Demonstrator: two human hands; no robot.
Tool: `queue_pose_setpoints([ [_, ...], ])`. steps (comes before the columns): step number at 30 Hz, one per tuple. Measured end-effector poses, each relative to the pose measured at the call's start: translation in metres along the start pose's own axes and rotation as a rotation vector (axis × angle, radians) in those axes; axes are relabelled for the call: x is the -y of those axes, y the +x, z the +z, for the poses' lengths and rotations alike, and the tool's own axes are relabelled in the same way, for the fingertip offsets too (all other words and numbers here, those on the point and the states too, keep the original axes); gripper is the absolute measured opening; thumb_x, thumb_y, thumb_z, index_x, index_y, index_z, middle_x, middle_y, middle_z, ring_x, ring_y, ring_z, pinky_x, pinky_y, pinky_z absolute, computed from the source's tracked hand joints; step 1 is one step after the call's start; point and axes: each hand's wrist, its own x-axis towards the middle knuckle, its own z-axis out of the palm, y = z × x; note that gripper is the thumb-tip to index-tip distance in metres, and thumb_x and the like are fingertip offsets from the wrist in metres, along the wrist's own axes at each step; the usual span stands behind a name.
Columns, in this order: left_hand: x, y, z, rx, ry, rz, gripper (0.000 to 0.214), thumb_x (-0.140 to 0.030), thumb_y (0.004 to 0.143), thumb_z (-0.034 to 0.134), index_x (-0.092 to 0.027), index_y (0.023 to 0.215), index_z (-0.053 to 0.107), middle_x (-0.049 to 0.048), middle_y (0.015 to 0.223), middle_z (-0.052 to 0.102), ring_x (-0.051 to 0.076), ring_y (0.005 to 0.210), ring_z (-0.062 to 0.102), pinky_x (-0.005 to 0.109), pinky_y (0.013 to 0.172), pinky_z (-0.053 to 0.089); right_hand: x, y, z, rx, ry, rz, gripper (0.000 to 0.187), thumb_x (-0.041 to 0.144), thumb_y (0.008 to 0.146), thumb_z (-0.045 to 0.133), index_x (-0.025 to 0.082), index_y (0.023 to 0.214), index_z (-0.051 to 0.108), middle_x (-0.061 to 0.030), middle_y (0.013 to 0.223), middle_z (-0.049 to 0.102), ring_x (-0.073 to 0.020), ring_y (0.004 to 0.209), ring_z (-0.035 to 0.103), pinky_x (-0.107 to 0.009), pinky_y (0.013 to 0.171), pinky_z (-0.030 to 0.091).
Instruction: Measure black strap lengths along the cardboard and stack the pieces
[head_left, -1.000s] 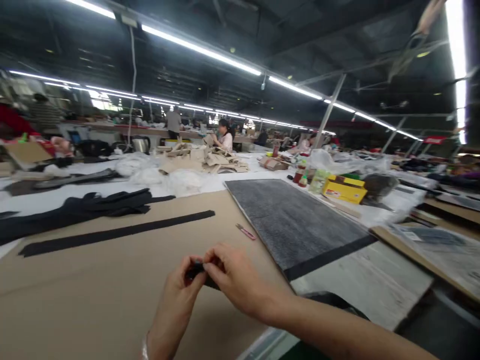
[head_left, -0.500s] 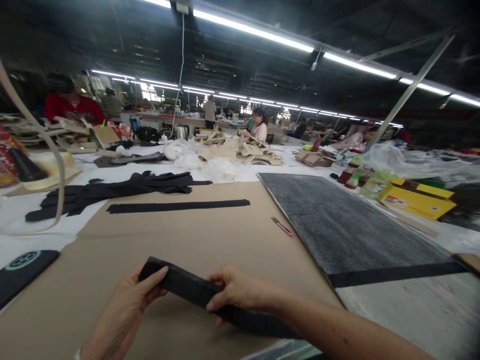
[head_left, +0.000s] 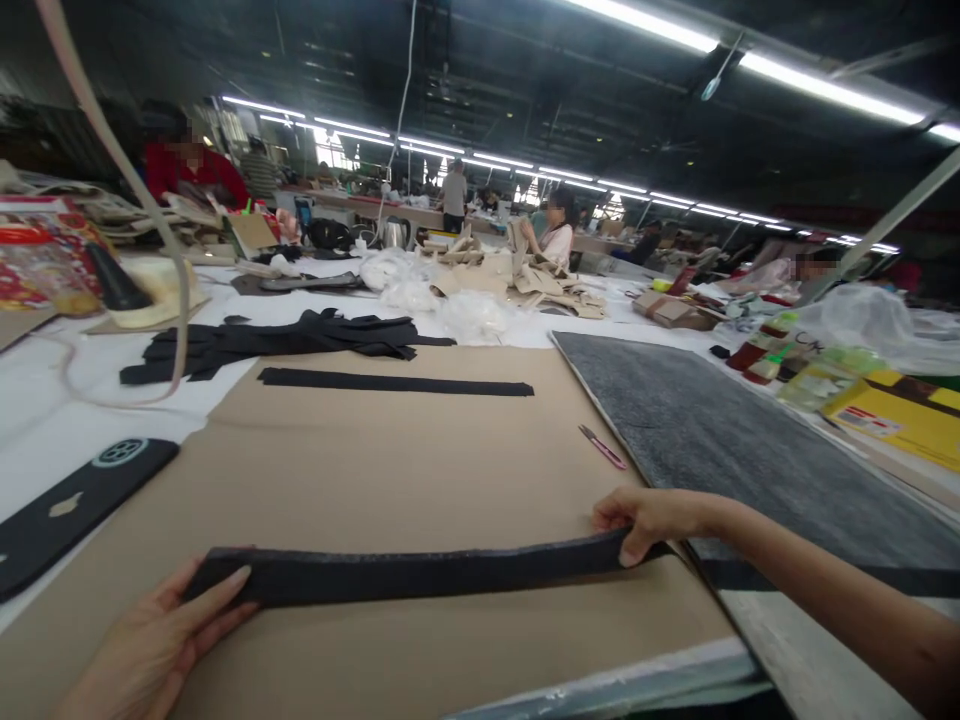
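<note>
A long black strip [head_left: 420,578] stretches sideways between my two hands, just above the brown board [head_left: 390,460]. My left hand [head_left: 187,625] is closed on its left end, with the thumb on the front face. Near the right end, my right hand [head_left: 637,522] pinches the strip between thumb and fingers. Farther back on the board lies another black strip [head_left: 397,383], flat and roughly parallel to the held one. Thread snips [head_left: 602,447] with a pink handle rest by the board's right edge.
A heap of black strips [head_left: 300,343] lies behind the board. To the right is a dark grey panel [head_left: 720,430], with a yellow box [head_left: 900,415] beyond it. A black phone [head_left: 90,510] lies at left, near a looping hose [head_left: 161,240]. Other people sit farther back.
My hands have moved apart, left hand leftward and right hand rightward, drawing the black strip out nearly straight between them. The camera view has also shifted.
</note>
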Motion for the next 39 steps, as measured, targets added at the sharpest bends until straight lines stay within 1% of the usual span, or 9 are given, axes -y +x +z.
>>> queue_pose_setpoints([
  [5, -0.012, -0.018, -0.006, 0.089, 0.068, 0.034, 0.052, -0.026, 0.054, 0.082, -0.017, 0.101, 0.061, 0.0043, 0.096, 0.068, 0.019, 0.087, 0.066, 0.026, 0.070, 0.058, 0.024, 0.017, -0.006, -0.412, -0.748, 0.130, 0.030, 0.010, 0.059, 0.065, 0.016, 0.089, 0.064, -0.0093, 0.093, 0.063, -0.0293, 0.093, 0.059, -0.037, 0.077, 0.044],
  [8, -0.017, -0.023, -0.005, 0.109, 0.104, 0.075, 0.054, -0.030, 0.056, 0.081, -0.016, 0.103, 0.057, 0.0028, 0.083, 0.068, 0.018, 0.078, 0.067, 0.029, 0.068, 0.057, 0.077, 0.036, 0.021, -0.617, -0.839, -0.136, 0.025, 0.015, 0.074, 0.060, 0.017, 0.099, 0.063, -0.0136, 0.105, 0.060, -0.0306, 0.102, 0.056, -0.045, 0.088, 0.039],
  [10, -0.018, -0.025, -0.004, 0.094, 0.107, 0.101, 0.055, -0.032, 0.056, 0.080, -0.016, 0.103, 0.056, 0.0025, 0.083, 0.068, 0.019, 0.077, 0.066, 0.030, 0.068, 0.055, 0.126, 0.051, 0.056, -0.531, -0.651, -0.418, 0.026, 0.022, 0.086, 0.050, 0.021, 0.110, 0.060, -0.0106, 0.109, 0.060, -0.0234, 0.099, 0.058, -0.038, 0.089, 0.041],
  [13, -0.015, -0.026, -0.005, 0.079, 0.123, 0.145, 0.053, -0.033, 0.058, 0.077, -0.017, 0.103, 0.055, 0.0033, 0.084, 0.068, 0.019, 0.078, 0.066, 0.030, 0.070, 0.054, 0.201, 0.080, 0.117, -0.356, -0.427, -0.738, 0.034, 0.032, 0.091, 0.049, 0.022, 0.122, 0.055, -0.0093, 0.120, 0.057, -0.0227, 0.112, 0.051, -0.037, 0.097, 0.036],
  [17, -0.009, -0.019, -0.011, 0.057, 0.207, 0.231, 0.053, -0.036, 0.058, 0.074, -0.015, 0.103, 0.054, 0.0043, 0.078, 0.068, 0.022, 0.075, 0.067, 0.034, 0.069, 0.054, 0.263, 0.127, 0.176, -0.295, -0.409, -0.812, 0.031, 0.033, 0.086, 0.055, 0.021, 0.114, 0.059, -0.0084, 0.112, 0.061, -0.0243, 0.106, 0.051, -0.041, 0.093, 0.034],
  [23, 0.006, -0.013, -0.031, -0.138, 0.415, 0.484, 0.043, -0.038, 0.065, 0.068, -0.020, 0.103, 0.059, 0.0084, 0.107, 0.064, 0.027, 0.100, 0.061, 0.048, 0.098, 0.043, 0.273, 0.163, 0.202, -0.354, -0.398, -0.793, 0.009, 0.022, 0.079, 0.061, 0.022, 0.088, 0.060, 0.0006, 0.090, 0.062, -0.0182, 0.092, 0.051, -0.035, 0.084, 0.030],
  [26, 0.023, -0.014, -0.045, -0.068, 0.832, 0.875, 0.028, -0.031, 0.080, 0.057, -0.028, 0.107, 0.064, 0.0029, 0.114, 0.063, 0.022, 0.109, 0.057, 0.039, 0.101, 0.042, 0.272, 0.166, 0.202, -0.363, -0.385, -0.817, 0.009, 0.022, 0.079, 0.063, 0.023, 0.087, 0.060, 0.0009, 0.089, 0.062, -0.0175, 0.090, 0.051, -0.033, 0.081, 0.030],
  [29, 0.039, -0.014, -0.054, 0.041, 1.225, 1.204, 0.037, -0.019, 0.086, 0.048, -0.028, 0.121, 0.058, 0.0020, 0.117, 0.064, 0.017, 0.110, 0.057, 0.028, 0.097, 0.046, 0.274, 0.167, 0.201, -0.332, -0.392, -0.854, 0.009, 0.020, 0.079, 0.062, 0.021, 0.088, 0.061, -0.0003, 0.088, 0.062, -0.0170, 0.088, 0.051, -0.029, 0.078, 0.033],
  [39, 0.032, -0.019, -0.063, -0.074, 1.423, 1.362, 0.041, -0.025, 0.089, 0.049, -0.019, 0.129, 0.050, 0.0064, 0.124, 0.061, 0.018, 0.116, 0.055, 0.029, 0.099, 0.047, 0.271, 0.174, 0.204, -0.288, -0.341, -0.985, 0.017, 0.012, 0.084, 0.055, 0.020, 0.097, 0.064, -0.0022, 0.095, 0.060, -0.0149, 0.095, 0.052, -0.026, 0.089, 0.038],
])
